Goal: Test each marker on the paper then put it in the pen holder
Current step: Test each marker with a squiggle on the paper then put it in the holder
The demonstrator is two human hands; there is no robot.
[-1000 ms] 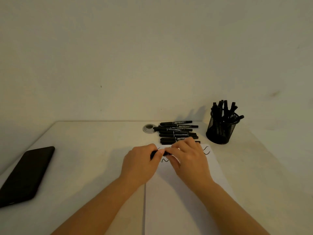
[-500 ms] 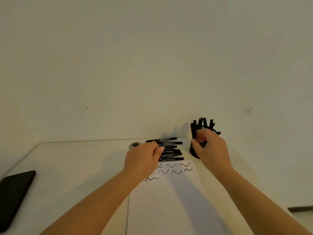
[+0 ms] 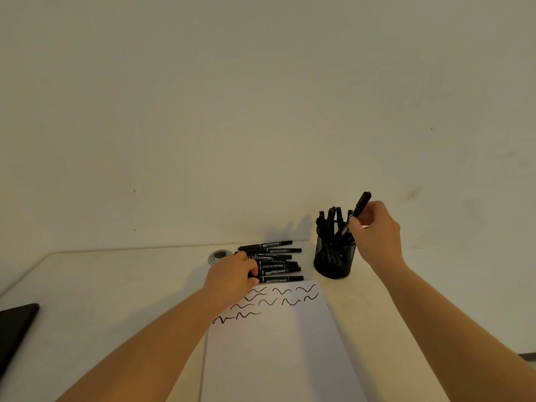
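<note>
Marker (image 3: pixel 358 211) slim, black, pinched by right hand (image 3: pixel 375 236) above mesh pen holder (image 3: pixel 333 259).

Support surface: light-coloured table (image 3: pixel 116 288), far edge against wall. Items resting directly on it: white paper sheet (image 3: pixel 278 349) at centre-front w/ black squiggle marks across its top; row of black markers (image 3: pixel 272 261) lying approx. parallel just beyond the sheet; round grommet (image 3: pixel 218 255) left of the row; black mesh pen holder (image 3: pixel 333 258) upright, right of the row; flat black device (image 3: pixel 14 329) at left edge, partly out of view.

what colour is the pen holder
Black mesh pen holder, clearest in the head view.
</note>
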